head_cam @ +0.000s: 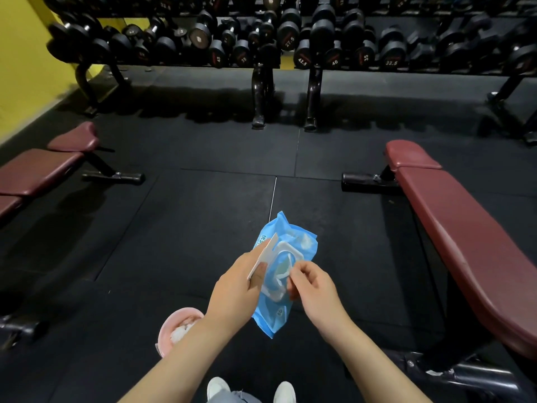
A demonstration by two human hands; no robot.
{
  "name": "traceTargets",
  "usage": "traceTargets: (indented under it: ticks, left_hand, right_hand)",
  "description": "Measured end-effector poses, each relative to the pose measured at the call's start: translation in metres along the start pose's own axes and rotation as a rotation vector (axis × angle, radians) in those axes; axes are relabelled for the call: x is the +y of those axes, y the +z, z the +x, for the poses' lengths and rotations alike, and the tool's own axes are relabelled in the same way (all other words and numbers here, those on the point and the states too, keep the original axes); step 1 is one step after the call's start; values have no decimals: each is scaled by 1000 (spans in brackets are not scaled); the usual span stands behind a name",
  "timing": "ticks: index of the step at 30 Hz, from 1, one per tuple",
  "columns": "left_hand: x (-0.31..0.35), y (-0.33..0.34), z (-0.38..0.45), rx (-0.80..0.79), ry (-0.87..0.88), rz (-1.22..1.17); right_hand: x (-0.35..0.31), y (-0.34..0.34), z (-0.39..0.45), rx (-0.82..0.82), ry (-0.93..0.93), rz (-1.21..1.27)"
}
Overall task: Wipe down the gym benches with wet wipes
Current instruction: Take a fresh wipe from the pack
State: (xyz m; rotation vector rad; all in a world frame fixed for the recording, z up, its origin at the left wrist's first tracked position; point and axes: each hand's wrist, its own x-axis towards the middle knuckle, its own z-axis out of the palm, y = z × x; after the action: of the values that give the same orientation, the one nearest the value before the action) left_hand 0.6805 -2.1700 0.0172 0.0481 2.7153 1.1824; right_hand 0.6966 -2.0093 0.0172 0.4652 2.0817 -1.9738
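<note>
A blue pack of wet wipes (299, 245) is held at waist height in front of me, its white lid (266, 251) flipped up. My left hand (236, 289) grips the pack from the left, thumb by the raised lid. My right hand (312, 285) pinches at the pack's opening, where a bit of white wipe (283, 273) shows. A dark red gym bench (453, 234) runs along my right. Another dark red bench (37, 170) stands at the left.
A pink bin (174, 327) with crumpled white wipes sits on the black rubber floor (203, 216) by my left forearm. A long dumbbell rack (290, 45) lines the far side. The yellow wall (26, 68) is at the left. My white shoes (250, 389) show below.
</note>
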Motion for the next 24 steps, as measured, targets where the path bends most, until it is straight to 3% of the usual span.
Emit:
traceTargets:
  ticks: [3, 7, 9, 14, 17, 20, 24]
  left_hand:
    - [-1, -2, 2, -17, 64, 122]
    - [-6, 2, 6, -119, 97, 292]
    - [-7, 5, 7, -163, 77, 329]
    - [-11, 9, 9, -219, 49, 421]
    - [-20, 12, 4, -254, -2, 421]
    - [-36, 7, 5, -213, -110, 258]
    - [-39, -8, 9, -55, -205, -33]
  right_hand:
    - [-3, 0, -3, -11, -27, -45]
    - [-9, 6, -1, -23, -98, -489]
    - [-14, 9, 0, -21, -94, -575]
    - [-33, 11, -9, -163, -110, -67]
    - [-42, 0, -3, -105, -167, 116]
    - [-45, -14, 6, -64, -192, 96]
    - [-37, -36, 13, -13, -197, -127]
